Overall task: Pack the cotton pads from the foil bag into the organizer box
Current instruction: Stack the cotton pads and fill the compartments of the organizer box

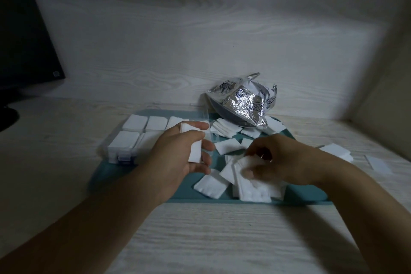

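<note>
My left hand (178, 151) grips a stack of pads (195, 147) by the box (133, 138) — my right hand (278, 160) pinches loose ones (251, 182).

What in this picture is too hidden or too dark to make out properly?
Head view only:
- Organizer box: its right-hand compartments are hidden behind the left hand and its stack of pads.
- Foil bag: crumpled, so its inside is unseen; its print is too small to read.
- Right hand: blurred, so how many pads its fingers pinch is unclear.
</note>
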